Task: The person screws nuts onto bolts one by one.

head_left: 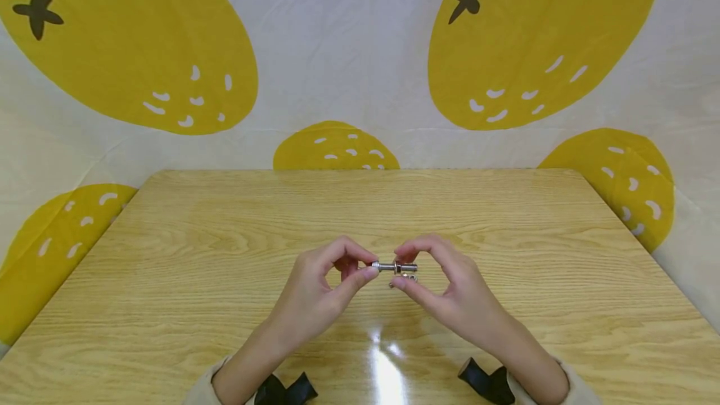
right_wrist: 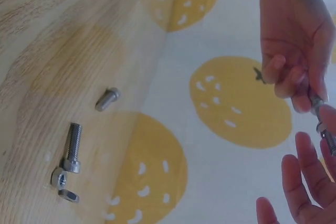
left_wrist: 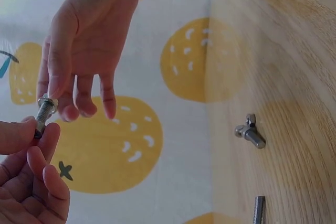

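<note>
My left hand (head_left: 317,286) pinches the head end of a silvery metal bolt (head_left: 387,267) between thumb and forefinger. The bolt lies roughly level above the table, its threaded end pointing right. Partway along its shank sits a hex nut (head_left: 398,267), which the thumb and forefinger of my right hand (head_left: 450,286) hold. In the left wrist view the nut (left_wrist: 47,102) is around the bolt (left_wrist: 42,118), near its far end. The right hand's other fingers (left_wrist: 107,95) hang loosely extended. Fingers partly cover the bolt's head.
On the wooden table (head_left: 225,230), behind the hands, lie a short bolt (right_wrist: 107,99), a longer bolt (right_wrist: 73,145) and two nuts, one upright nut (right_wrist: 59,178) and one tilted nut (right_wrist: 69,196). A fruit-patterned cloth (head_left: 337,49) hangs along the table's far edge.
</note>
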`<state>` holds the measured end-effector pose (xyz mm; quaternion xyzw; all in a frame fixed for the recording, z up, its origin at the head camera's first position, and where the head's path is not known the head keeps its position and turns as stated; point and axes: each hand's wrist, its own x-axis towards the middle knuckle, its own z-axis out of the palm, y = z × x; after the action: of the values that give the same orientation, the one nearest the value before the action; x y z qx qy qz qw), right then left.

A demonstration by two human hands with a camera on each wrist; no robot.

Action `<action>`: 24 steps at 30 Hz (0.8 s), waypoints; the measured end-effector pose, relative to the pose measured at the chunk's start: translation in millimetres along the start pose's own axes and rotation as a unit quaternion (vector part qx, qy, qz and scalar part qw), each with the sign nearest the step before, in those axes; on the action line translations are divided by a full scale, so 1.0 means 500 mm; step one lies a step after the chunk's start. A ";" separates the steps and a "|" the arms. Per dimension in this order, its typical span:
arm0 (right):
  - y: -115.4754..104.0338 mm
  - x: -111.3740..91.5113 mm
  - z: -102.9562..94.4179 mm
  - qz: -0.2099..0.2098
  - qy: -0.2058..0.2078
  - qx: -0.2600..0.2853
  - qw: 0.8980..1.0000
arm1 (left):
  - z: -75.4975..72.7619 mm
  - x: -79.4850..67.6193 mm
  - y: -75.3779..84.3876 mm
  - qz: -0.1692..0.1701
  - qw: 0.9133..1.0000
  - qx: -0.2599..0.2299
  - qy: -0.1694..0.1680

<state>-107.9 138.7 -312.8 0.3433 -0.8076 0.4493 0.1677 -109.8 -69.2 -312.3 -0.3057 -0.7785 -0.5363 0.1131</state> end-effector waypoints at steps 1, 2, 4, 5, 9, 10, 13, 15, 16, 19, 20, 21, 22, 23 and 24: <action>0.000 0.001 0.000 -0.007 0.002 0.003 1.000 | 0.000 0.000 0.000 -0.001 1.000 0.000 0.000; 0.000 0.002 0.000 -0.011 0.002 0.006 1.000 | -0.001 0.000 0.000 -0.003 1.000 0.000 0.000; 0.001 0.002 -0.001 -0.016 0.003 0.008 1.000 | -0.001 0.000 -0.001 -0.004 1.000 -0.001 -0.001; 0.001 0.002 -0.001 -0.018 0.002 0.010 1.000 | -0.001 0.000 -0.001 -0.004 1.000 -0.002 -0.001; 0.000 0.002 -0.002 -0.018 0.001 0.009 1.000 | -0.002 -0.001 -0.001 -0.005 1.000 -0.001 -0.002; 0.000 0.002 -0.002 -0.016 0.000 0.009 1.000 | -0.002 -0.001 -0.001 -0.005 1.000 -0.001 -0.002; -0.001 0.002 -0.003 -0.008 -0.001 0.006 1.000 | -0.001 -0.001 -0.001 -0.005 1.000 -0.001 -0.002; -0.001 0.001 -0.002 -0.003 -0.002 0.004 1.000 | -0.001 -0.001 -0.001 -0.005 1.000 -0.001 -0.002; -0.001 0.001 -0.002 0.001 -0.002 0.004 1.000 | -0.001 -0.001 -0.001 -0.005 1.000 -0.002 -0.001; 0.000 -0.001 0.000 0.008 -0.002 0.001 1.000 | -0.001 -0.001 0.000 -0.001 1.000 -0.004 0.001; 0.001 -0.001 0.001 0.007 0.000 -0.001 1.000 | 0.000 -0.002 0.000 0.002 1.000 -0.005 0.002; 0.001 -0.002 0.003 0.011 0.002 -0.001 1.000 | 0.000 -0.002 0.000 0.006 1.000 -0.006 0.003; 0.001 -0.003 0.004 0.012 0.003 -0.002 1.000 | 0.000 -0.002 0.000 0.008 1.000 -0.006 0.004; 0.002 -0.004 0.006 0.012 0.004 -0.003 1.000 | 0.001 -0.002 0.001 0.010 1.000 -0.006 0.005; 0.002 -0.005 0.007 0.012 0.005 -0.002 1.000 | 0.001 -0.002 0.001 0.012 1.000 -0.006 0.005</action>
<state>-106.7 136.9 -316.7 0.3311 -0.8117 0.4511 0.1674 -108.7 -68.9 -312.8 -0.3129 -0.7711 -0.5411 0.1213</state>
